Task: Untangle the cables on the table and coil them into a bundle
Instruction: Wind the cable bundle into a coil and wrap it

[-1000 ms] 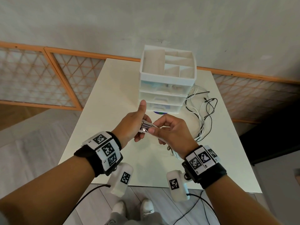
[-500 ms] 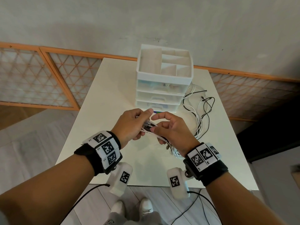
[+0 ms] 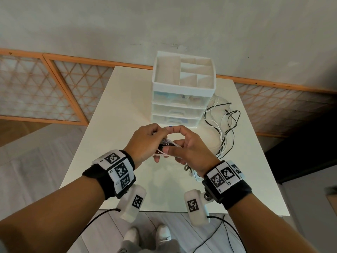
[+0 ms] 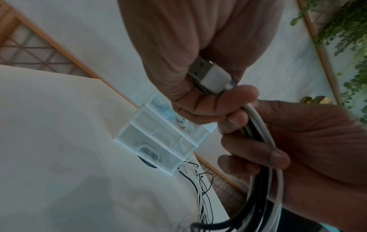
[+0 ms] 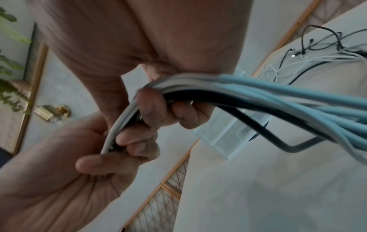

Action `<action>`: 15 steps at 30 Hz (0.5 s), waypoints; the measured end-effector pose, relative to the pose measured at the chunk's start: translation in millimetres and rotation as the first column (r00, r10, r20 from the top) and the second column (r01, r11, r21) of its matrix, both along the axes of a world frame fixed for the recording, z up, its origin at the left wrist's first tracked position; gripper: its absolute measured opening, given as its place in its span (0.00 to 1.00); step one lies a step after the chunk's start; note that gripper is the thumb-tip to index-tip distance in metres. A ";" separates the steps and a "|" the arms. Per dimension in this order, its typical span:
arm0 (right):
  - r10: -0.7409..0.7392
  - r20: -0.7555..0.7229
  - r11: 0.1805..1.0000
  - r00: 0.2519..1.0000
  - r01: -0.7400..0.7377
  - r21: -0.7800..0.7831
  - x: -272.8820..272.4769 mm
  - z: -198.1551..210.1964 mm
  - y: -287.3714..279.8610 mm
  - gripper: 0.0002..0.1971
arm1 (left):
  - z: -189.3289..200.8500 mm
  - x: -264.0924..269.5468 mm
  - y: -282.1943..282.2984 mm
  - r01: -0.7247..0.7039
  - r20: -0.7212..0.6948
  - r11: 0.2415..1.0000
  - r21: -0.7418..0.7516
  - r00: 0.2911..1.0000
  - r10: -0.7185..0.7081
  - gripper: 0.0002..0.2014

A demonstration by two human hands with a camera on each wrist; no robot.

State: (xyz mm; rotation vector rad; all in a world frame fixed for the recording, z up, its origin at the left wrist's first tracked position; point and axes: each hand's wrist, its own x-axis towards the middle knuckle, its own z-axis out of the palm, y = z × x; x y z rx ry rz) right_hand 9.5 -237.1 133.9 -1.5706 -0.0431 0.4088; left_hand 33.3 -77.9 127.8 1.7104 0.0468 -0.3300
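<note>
While the left thumb stood straight up a second ago, in the head view it now lies folded down, and the left hand [image 3: 145,141] and right hand [image 3: 189,148] meet at frame centre, both curled round the gathered cable ends [image 3: 166,143], raised above the white counter [image 3: 116,136]. The rest of the cables [image 3: 225,132] lie loose at centre right, beside the drawer organizer [image 3: 182,92], so most of the coiling remains to be done.

From the left wrist, the left fingers [image 4: 234,97] at upper centre pinch a white USB plug [image 4: 208,73] against the palm, while the right fingers [image 4: 276,155] at centre right wrap round white and black strands running down to the lower edge.

From the right wrist, the right fingers [image 5: 151,106] at centre clamp the bunched strands [image 5: 268,94], which sweep off to the right edge; the left fingers [image 5: 137,136] below close on the short end. I judge the ends now aligned and a first loop ready to start.
</note>
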 end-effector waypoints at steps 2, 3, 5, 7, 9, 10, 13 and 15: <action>-0.032 0.008 0.999 0.999 0.032 -0.028 1.2 -2.1 3.8 0.21 | -0.8 -0.2 -1.0 0.009 0.016 0.999 0.035 1.000 -0.009 0.16; -0.045 0.021 0.998 0.999 0.046 -0.049 1.8 -3.6 5.9 0.22 | -1.5 -0.2 -1.4 0.013 0.017 0.999 0.050 1.000 -0.013 0.15; -0.062 0.038 0.994 0.997 0.065 -0.082 2.0 -5.4 9.4 0.22 | -1.7 -1.0 -1.3 0.027 0.007 0.997 0.066 1.000 -0.027 0.13; -0.076 0.032 0.993 0.997 0.078 -0.085 1.3 -4.8 10.2 0.22 | -1.4 -1.2 0.0 0.029 0.000 0.998 0.056 1.000 -0.029 0.12; -0.078 0.022 0.995 0.997 0.080 -0.058 1.5 -3.3 8.6 0.20 | -0.6 0.3 1.7 -0.005 0.013 1.000 0.026 1.000 0.004 0.12; -0.082 0.023 0.995 0.996 0.083 -0.048 2.6 -3.7 7.2 0.19 | 0.3 1.2 2.4 -0.035 0.017 0.999 0.009 0.999 0.035 0.12; -0.077 0.027 0.997 0.997 0.077 0.001 4.0 -4.7 3.3 0.20 | 2.5 3.3 1.7 -0.102 -0.005 0.994 -0.030 0.995 0.102 0.12; -0.024 -0.009 0.996 1.000 0.025 0.084 3.0 -4.5 2.7 0.23 | 5.1 3.6 -0.5 -0.120 -0.020 0.992 -0.027 0.993 0.120 0.13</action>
